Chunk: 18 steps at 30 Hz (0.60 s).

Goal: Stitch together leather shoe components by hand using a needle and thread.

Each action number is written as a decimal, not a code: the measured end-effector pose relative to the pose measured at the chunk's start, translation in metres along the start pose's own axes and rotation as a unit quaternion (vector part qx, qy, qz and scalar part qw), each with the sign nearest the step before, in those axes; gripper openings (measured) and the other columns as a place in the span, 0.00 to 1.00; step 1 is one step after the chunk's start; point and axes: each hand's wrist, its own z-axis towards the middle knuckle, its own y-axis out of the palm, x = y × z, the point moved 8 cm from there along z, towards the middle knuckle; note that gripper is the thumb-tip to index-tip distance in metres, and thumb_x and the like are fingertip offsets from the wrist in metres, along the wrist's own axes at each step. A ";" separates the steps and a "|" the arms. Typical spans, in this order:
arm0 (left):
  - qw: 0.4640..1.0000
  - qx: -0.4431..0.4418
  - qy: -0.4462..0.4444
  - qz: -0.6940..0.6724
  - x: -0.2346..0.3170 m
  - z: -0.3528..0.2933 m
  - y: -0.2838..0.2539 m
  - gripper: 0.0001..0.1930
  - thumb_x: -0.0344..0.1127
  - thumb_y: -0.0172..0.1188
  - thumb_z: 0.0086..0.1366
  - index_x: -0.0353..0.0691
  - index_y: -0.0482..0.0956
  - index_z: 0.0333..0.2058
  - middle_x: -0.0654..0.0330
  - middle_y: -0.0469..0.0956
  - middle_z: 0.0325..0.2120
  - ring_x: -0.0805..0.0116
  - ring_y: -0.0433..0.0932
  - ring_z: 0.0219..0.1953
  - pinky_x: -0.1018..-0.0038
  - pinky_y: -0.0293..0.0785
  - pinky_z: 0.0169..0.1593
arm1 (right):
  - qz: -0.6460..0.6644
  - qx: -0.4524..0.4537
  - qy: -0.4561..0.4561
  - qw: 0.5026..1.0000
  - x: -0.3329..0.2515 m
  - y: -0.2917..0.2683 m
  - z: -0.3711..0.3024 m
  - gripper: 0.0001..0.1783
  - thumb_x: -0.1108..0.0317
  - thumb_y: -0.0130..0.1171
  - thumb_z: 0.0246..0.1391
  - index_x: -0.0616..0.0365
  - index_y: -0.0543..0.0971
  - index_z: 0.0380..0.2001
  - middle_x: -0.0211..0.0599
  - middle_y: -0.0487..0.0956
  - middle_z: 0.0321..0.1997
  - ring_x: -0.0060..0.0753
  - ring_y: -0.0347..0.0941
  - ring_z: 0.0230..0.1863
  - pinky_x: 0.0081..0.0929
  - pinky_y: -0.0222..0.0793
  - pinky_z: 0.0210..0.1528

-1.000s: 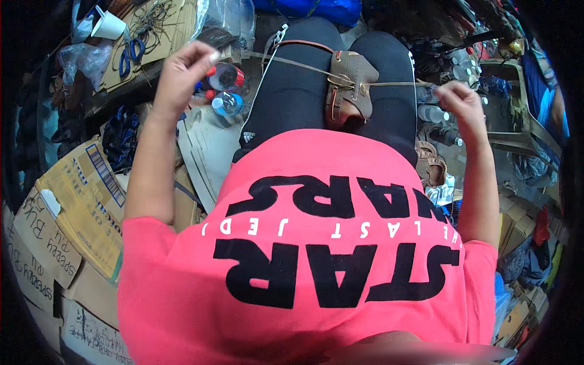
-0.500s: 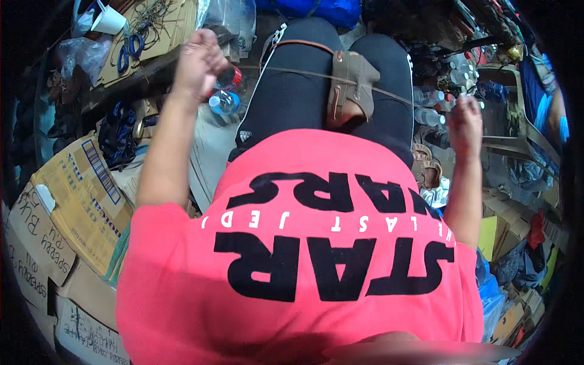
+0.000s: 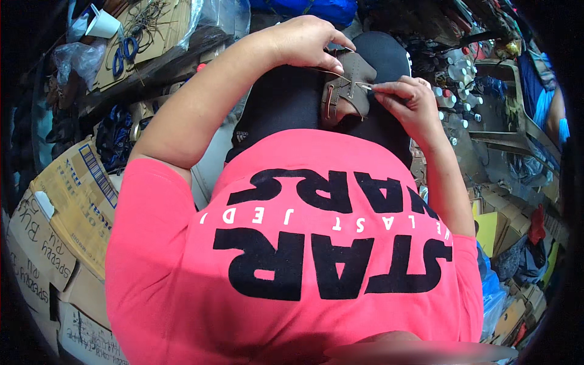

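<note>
Wearing one bright pink short-sleeved shirt (image 3: 331, 219) and black trousers (image 3: 283, 100), you have one yellow-brown cardboard box (image 3: 76, 198) at your left. Across the gap between your thighs: one brown leather shoe piece (image 3: 347, 97), stitched. Your left hand (image 3: 304, 44): thumb and forefinger parted at the piece's upper left edge; whether its fingers grip anything cannot be told. Your right hand (image 3: 412, 104): thumb and forefinger pinched together beside the piece. Ahead, left: blue-handled scissors (image 3: 118, 63); one white cup (image 3: 104, 25). One thin pale-tan lace (image 3: 363, 86), at the piece's middle, a length caught in your right pinch.
</note>
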 end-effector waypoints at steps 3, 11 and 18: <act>1.000 -0.004 -0.017 -0.005 -0.001 0.005 0.001 0.26 0.45 0.70 0.51 0.45 0.79 0.50 0.48 0.80 0.40 0.51 0.79 0.44 0.64 0.74 0.48 | 0.084 0.030 0.008 0.996 0.002 -0.001 0.006 0.08 0.70 0.66 0.47 0.53 0.85 0.34 0.33 0.75 0.21 0.30 0.72 0.26 0.27 0.65 0.31; 0.999 0.003 -0.035 -0.011 -0.003 0.006 0.000 0.27 0.44 0.73 0.47 0.44 0.81 0.47 0.50 0.81 0.41 0.53 0.80 0.42 0.65 0.75 0.47 | 0.100 -0.002 0.030 0.995 0.004 -0.002 0.016 0.08 0.71 0.66 0.48 0.54 0.85 0.35 0.36 0.76 0.23 0.32 0.73 0.26 0.27 0.67 0.30; 0.999 -0.001 -0.042 -0.026 -0.001 0.008 -0.003 0.26 0.42 0.74 0.45 0.45 0.81 0.46 0.53 0.81 0.40 0.57 0.80 0.41 0.66 0.74 0.45 | 0.058 -0.022 0.000 0.998 -0.006 -0.007 0.023 0.07 0.70 0.64 0.48 0.55 0.85 0.33 0.40 0.79 0.26 0.38 0.78 0.29 0.29 0.71 0.33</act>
